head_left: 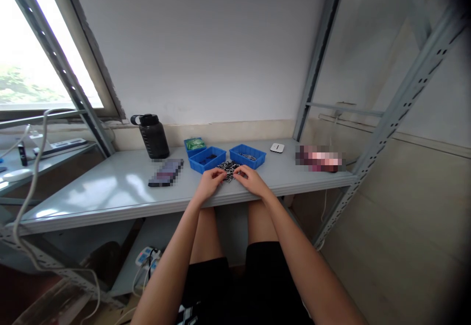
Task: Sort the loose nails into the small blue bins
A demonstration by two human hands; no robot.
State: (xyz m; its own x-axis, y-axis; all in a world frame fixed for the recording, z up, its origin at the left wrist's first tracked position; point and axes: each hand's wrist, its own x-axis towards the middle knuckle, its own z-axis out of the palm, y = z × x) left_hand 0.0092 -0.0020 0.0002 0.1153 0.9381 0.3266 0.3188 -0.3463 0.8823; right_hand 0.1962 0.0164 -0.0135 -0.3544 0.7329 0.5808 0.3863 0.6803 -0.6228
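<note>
A pile of small black and silver metal pieces (228, 166) lies on the grey table between my two hands. My left hand (211, 183) is at the pile's near left side, thumb and fingers drawn together. From the right, my right hand (251, 180) reaches the same pile with its fingertips pinched. Whatever either pinch holds is too small to make out. Just behind my left hand stands a blue bin (196, 165) with some dark pieces in it. Behind my right hand, another blue bin (259, 161) contains thin silvery pieces.
A smaller blue bin (189, 150) with green packets (195, 143) sits at the back. To the left are a black water bottle (153, 136) and a blurred phone-like object (166, 173). A white square item (277, 148) and a blurred pink object (319, 159) lie right. Metal posts (320, 55) frame the table.
</note>
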